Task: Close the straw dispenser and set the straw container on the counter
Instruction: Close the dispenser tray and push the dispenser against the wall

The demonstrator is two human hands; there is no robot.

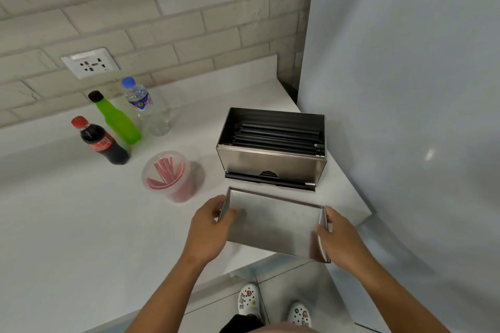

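We hold the steel rectangular lid (273,224) inverted, left hand (208,227) and right hand (338,238) clamping its ends, before the open steel dispenser (270,154) on the white worktop (81,211); misaligned lowering risks crushing black straws (276,134); clear tub of red straws (169,176) stands beside.

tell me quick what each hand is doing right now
Left hand: closed on the left end of the steel lid.
Right hand: closed on the lid's right end.

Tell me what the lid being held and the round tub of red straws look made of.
The lid looks like brushed stainless steel: grey, dull sheen, folded edges, matching the dispenser. The tub looks like clear, slightly cloudy plastic, since the straws show through its wall. Both are judged by look only.
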